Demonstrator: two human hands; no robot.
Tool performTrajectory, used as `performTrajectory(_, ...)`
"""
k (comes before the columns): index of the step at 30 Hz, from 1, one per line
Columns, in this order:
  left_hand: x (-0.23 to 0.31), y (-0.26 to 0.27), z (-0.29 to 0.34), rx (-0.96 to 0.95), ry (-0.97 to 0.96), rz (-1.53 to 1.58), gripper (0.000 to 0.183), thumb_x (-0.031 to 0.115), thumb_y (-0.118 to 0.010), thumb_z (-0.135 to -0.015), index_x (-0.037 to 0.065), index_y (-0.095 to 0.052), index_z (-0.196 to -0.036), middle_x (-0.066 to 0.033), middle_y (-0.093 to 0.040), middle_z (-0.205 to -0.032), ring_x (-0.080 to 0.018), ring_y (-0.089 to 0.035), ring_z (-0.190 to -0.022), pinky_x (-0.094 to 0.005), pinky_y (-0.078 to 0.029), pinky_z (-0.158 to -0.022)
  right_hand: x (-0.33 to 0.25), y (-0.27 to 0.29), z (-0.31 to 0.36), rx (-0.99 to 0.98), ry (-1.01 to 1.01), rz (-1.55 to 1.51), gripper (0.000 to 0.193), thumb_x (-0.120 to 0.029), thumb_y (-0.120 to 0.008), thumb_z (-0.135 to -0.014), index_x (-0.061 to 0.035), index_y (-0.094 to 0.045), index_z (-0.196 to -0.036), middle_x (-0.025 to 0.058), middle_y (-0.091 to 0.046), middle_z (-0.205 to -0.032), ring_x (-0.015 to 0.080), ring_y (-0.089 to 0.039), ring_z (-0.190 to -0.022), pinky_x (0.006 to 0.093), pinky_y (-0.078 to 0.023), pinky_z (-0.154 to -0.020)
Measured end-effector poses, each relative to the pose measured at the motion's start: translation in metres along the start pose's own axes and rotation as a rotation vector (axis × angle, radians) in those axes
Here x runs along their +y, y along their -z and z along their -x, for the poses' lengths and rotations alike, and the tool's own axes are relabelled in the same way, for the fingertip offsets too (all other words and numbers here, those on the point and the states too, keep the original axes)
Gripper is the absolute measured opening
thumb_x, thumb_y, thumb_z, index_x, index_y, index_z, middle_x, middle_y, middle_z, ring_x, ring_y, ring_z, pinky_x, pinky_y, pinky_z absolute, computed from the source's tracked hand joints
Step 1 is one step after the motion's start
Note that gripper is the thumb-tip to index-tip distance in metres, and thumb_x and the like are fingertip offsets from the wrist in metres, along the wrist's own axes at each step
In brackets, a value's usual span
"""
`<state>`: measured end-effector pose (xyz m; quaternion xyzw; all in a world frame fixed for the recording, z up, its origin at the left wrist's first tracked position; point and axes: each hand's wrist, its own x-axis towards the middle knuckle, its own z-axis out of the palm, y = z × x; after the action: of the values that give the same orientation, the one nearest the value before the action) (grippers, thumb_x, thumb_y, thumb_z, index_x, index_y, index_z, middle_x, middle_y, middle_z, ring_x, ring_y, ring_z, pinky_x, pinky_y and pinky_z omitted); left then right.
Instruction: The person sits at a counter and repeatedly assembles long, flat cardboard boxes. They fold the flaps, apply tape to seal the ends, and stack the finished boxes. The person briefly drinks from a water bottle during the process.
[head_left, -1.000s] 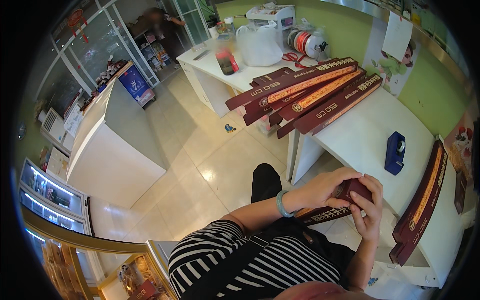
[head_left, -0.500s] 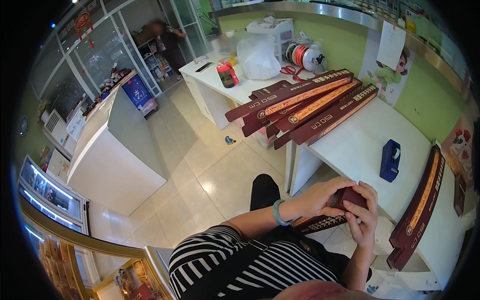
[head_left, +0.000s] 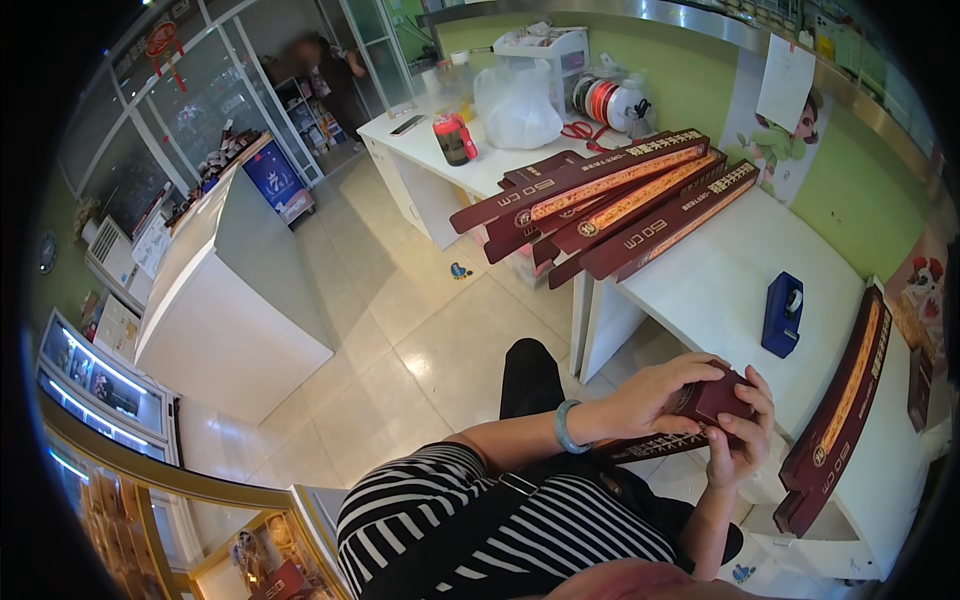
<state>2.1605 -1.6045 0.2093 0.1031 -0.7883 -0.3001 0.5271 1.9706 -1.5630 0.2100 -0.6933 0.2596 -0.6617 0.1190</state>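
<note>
Head view: a dark red box [head_left: 720, 398] is held up in front of the striped shirt [head_left: 590, 515], just beside the edge of the white desk [head_left: 735, 250].
Left hand [head_left: 677, 398]: grasping the box near its end, thumb below and fingers over the top; a pale green bracelet [head_left: 571, 427] circles the wrist.
Right hand [head_left: 742, 432]: fingers bent around the same end from the other side, touching it.
Box pile: several long, flat dark red boxes [head_left: 640, 193] lie overlapped on the desk, their near ends sticking out past its edge.
Tape dispenser [head_left: 781, 320]: blue, on the desk between the pile and a single long carton [head_left: 838, 415] at the right.
Far end: red scissors [head_left: 588, 133], ribbon spools [head_left: 607, 100], a white plastic bag [head_left: 517, 108] and a red-topped bottle [head_left: 455, 140].
</note>
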Motion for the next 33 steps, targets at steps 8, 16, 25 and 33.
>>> performTrajectory(8, -0.003, 0.009, 0.01, -0.072, 0.036, -0.004, 0.061, 0.021, -0.077, -0.086, 0.013, -0.049, -0.14, -0.0239, -0.045, -0.143, -0.0429, -0.05, -0.128, -0.0481, -0.041, -0.108, -0.01, 0.001, -0.006, -0.083, -0.028, 0.014, 0.026, -0.018, -0.082, -0.078, -0.0056, -0.072, -0.099, 0.0185, -0.063, -0.126, 0.0447, -0.053, -0.129, 0.0558, -0.044, -0.107)
performTrajectory(16, -0.014, 0.012, 0.025, 0.116, 0.06, 0.057, 0.057, 0.02, -0.082, -0.081, 0.014, -0.054, -0.131, -0.0257, -0.05, -0.14, -0.041, -0.055, -0.123, -0.0483, -0.046, -0.102, 0.106, 0.049, -0.018, 0.504, -0.696, 0.277, 0.057, -0.028, -0.066, -0.098, 0.0018, -0.042, -0.14, 0.0174, -0.044, -0.143, 0.0286, -0.05, -0.127, 0.0401, -0.045, -0.103)
performTrajectory(25, 0.014, 0.029, 0.031, -0.006, 0.044, 0.007, 0.061, 0.018, -0.083, -0.08, 0.016, -0.053, -0.134, -0.0236, -0.048, -0.144, -0.0415, -0.054, -0.126, -0.0461, -0.047, -0.102, 0.193, 0.119, -0.072, 0.117, -1.158, 0.304, 0.049, -0.051, -0.06, -0.093, -0.0044, -0.065, -0.109, 0.0088, -0.067, -0.103, 0.0238, -0.063, -0.097, 0.0411, -0.055, -0.07)
performTrajectory(33, 0.003, 0.029, 0.051, 0.066, 0.024, -0.032, 0.06, 0.023, -0.08, -0.083, 0.016, -0.053, -0.136, -0.0208, -0.046, -0.145, -0.0405, -0.057, -0.121, -0.041, -0.05, -0.098, 0.242, 0.132, -0.074, 0.07, -1.298, 0.268, 0.047, -0.034, -0.056, -0.095, -0.0006, -0.055, -0.129, 0.0137, -0.055, -0.132, 0.026, -0.057, -0.114, 0.0407, -0.063, -0.076)
